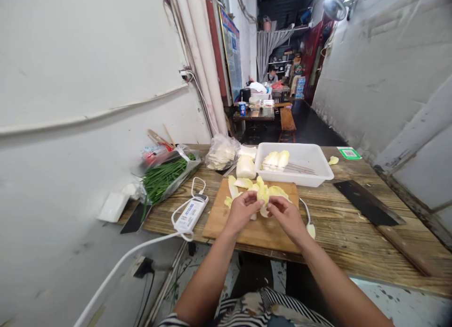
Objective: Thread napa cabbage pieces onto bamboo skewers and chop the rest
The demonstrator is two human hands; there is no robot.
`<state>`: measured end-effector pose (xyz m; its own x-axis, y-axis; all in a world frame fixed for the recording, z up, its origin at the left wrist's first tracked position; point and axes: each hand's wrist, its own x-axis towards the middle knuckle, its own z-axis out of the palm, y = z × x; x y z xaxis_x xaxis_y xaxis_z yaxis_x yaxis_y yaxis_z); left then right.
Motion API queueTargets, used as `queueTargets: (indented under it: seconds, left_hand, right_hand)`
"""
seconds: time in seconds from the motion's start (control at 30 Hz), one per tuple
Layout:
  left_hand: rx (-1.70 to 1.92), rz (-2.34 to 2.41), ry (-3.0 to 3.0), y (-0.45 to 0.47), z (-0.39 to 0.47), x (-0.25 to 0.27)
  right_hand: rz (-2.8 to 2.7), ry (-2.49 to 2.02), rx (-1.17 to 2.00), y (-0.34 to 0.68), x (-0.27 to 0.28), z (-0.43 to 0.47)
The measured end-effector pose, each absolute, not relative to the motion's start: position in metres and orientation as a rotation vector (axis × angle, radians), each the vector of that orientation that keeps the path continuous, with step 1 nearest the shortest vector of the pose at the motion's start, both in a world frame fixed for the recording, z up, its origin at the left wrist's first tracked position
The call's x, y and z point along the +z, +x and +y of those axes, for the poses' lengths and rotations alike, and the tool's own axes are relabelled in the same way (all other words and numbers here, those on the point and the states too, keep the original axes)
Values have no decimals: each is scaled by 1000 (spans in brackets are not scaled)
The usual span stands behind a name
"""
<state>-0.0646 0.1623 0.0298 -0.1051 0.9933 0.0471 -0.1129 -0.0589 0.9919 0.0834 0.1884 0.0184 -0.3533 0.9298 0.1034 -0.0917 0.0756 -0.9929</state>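
Above the wooden cutting board (219,222), my left hand (244,207) and my right hand (283,212) come close together, both closed on one yellow-white cabbage leaf (262,191). Fingertips pinch it from either side. More loose cabbage leaves (243,182) lie on the board around and behind my hands. Just past the board stands a cut piece of cabbage (246,167). Beside it, a white plastic tub (310,156) holds cabbage leaves on thin metal skewers (296,167).
A cleaver (367,204) lies at the right, its wooden handle toward the front edge. At left are a white power strip (192,213) with its cord and a bag of green chives (164,178). A tied plastic bag (221,151) sits behind. Far back, a person sits near tables.
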Motion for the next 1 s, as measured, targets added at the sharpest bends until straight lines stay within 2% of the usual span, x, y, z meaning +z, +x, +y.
queueTargets:
  seconds: [0.33,0.7,0.83,1.0]
  left_hand:
    - [1317,1153,1003,-63,153,34]
    - [1392,1534,1209,-74,169,29]
    - [1450,1670,1404,-78,175,37]
    - [1319,1551,1481,-57,159,38]
  right_hand:
    - [-1497,-1054,1430,84,16,189]
    - [-1226,-927,1821,95,4,203]
    - [-1158,-894,1833,97,-2,210]
    - [-1178,-933,1753,94,-1,206]
